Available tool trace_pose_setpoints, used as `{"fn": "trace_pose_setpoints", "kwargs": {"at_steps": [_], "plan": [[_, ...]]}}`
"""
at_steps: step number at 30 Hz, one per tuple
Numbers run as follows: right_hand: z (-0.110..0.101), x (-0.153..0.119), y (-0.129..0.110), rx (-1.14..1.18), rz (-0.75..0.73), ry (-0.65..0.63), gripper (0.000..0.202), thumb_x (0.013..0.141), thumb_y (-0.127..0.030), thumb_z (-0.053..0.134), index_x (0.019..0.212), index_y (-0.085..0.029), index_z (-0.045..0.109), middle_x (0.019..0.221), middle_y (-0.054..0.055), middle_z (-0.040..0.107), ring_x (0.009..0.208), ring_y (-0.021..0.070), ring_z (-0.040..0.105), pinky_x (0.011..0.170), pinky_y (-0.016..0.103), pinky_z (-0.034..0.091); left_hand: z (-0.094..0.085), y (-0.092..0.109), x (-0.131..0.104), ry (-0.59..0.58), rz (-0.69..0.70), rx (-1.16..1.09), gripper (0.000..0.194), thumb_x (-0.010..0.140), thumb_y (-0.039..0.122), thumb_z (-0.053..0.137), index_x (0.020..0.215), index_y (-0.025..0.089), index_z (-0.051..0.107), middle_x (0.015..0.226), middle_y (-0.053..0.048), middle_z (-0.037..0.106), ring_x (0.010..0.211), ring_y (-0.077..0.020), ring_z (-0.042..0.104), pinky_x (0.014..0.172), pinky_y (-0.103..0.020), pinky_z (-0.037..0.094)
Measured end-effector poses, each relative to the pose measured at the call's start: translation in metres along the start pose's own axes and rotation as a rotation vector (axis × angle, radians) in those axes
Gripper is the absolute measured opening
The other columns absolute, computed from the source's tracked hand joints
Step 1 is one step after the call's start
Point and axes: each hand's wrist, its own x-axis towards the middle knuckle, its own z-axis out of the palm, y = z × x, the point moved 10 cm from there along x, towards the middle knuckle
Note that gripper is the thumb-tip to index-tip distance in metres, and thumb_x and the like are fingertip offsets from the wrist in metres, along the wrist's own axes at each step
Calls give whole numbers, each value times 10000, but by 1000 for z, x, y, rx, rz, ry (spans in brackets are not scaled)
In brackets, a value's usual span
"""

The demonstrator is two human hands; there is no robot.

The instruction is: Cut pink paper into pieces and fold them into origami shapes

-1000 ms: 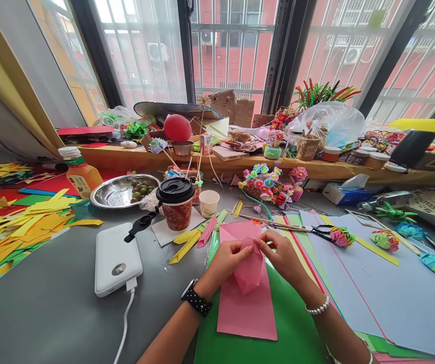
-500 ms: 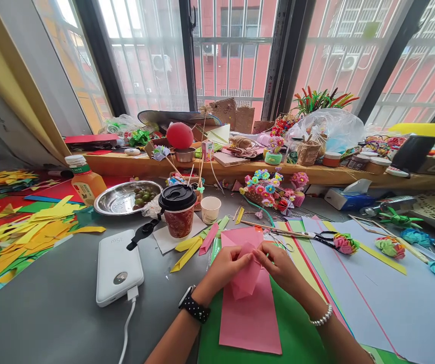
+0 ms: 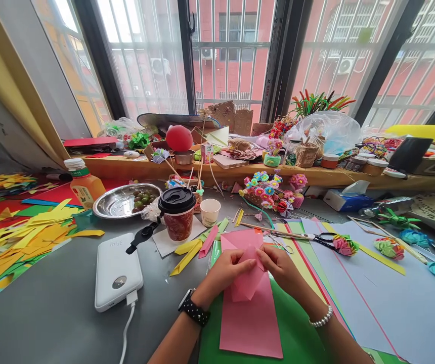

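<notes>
Both hands meet over a folded piece of pink paper (image 3: pixel 248 284) near the middle front. My left hand (image 3: pixel 229 269), with a dotted black watch strap at the wrist, pinches its left side between thumb and fingers. On the right side, my right hand (image 3: pixel 278 264), wearing a beaded silver bracelet, grips the upper edge with closed fingers. Beneath lies a flat pink paper strip (image 3: pixel 251 331) on a green sheet (image 3: pixel 297 323). The fingers hide part of the folded paper's top.
Left of the hands are a lidded cup (image 3: pixel 178 220), a paper cup (image 3: pixel 210 212) and a white power bank (image 3: pixel 119 273) with its cable. Scissors (image 3: pixel 325 240), large paper sheets (image 3: pixel 392 298) and folded paper flowers (image 3: pixel 389 247) lie at right. A metal plate (image 3: pixel 107 205) holds green fruit.
The folded pink paper has tilted and shifted slightly, and its lower end looks wider. Both hands still grip it, with the fingers moved a little. The camera view has shifted slightly.
</notes>
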Motion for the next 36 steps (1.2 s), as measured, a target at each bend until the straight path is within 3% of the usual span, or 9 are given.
{"fn": "trace_pose_setpoints", "kwargs": {"at_steps": [8, 15, 19, 24, 28, 30, 32, 34, 36], "plan": [[0, 0, 4, -36, 48, 24, 403, 822, -426, 291, 493, -202, 348, 440, -37, 393, 438, 107, 386, 455, 230, 296, 6, 1, -1, -21, 6, -128, 267, 688, 384, 526, 641, 121, 527, 594, 30, 430, 539, -84, 361, 473, -188, 258], [2, 0, -1, -42, 8, 15, 350, 808, -406, 359, 534, -193, 406, 479, -36, 421, 450, 101, 385, 437, 219, 299, -10, -3, 2, 138, -6, -88, 324, 659, 428, 541, 545, 144, 434, 545, 47, 367, 509, -77, 320, 447, -193, 233], [-2, 1, 1, -100, 17, 55, 385, 795, -421, 374, 486, -192, 362, 460, -45, 357, 442, 96, 332, 430, 223, 256, -7, -2, 2, 130, 6, -110, 331, 664, 449, 529, 570, 142, 449, 552, 45, 388, 507, -78, 328, 448, -193, 238], [-6, 1, 8, 87, 74, 48, 310, 766, -423, 438, 571, -183, 420, 524, -42, 394, 484, 95, 355, 453, 214, 284, 4, -1, 1, 32, 26, -91, 316, 688, 431, 516, 650, 118, 525, 577, 31, 440, 522, -81, 359, 460, -196, 243], [-8, 1, 5, 222, 75, 54, 251, 740, -387, 502, 616, -171, 465, 564, -40, 408, 508, 89, 365, 466, 209, 297, 1, 0, 1, 57, 64, -65, 332, 695, 440, 509, 657, 112, 549, 589, 17, 483, 537, -94, 410, 471, -204, 269], [-11, 1, 9, 307, 107, 92, 236, 729, -383, 522, 637, -169, 481, 542, -47, 408, 482, 82, 364, 442, 204, 292, -7, 2, 2, 122, 76, -164, 324, 691, 435, 522, 776, 124, 553, 674, -8, 543, 627, -127, 485, 539, -217, 337], [-17, -1, 16, 404, 158, 167, 234, 719, -388, 535, 656, -167, 491, 511, -53, 416, 450, 76, 368, 417, 199, 294, -23, 1, 1, 264, 84, -294, 384, 687, 423, 538, 942, 140, 499, 817, -48, 575, 768, -161, 525, 653, -246, 380], [-25, -3, 25, 501, 205, 269, 232, 701, -387, 558, 669, -164, 505, 507, -50, 440, 445, 74, 391, 417, 195, 323, -41, -2, -4, 438, 86, -400, 466, 683, 417, 547, 1041, 145, 422, 943, -89, 556, 871, -181, 521, 728, -275, 388], [-30, -5, 33, 607, 244, 348, 229, 665, -375, 600, 682, -158, 526, 561, -33, 494, 492, 82, 446, 469, 203, 386, -50, -5, -8, 534, 74, -466, 491, 684, 414, 549, 1063, 142, 394, 1010, -112, 529, 908, -188, 515, 743, -287, 400]]}}
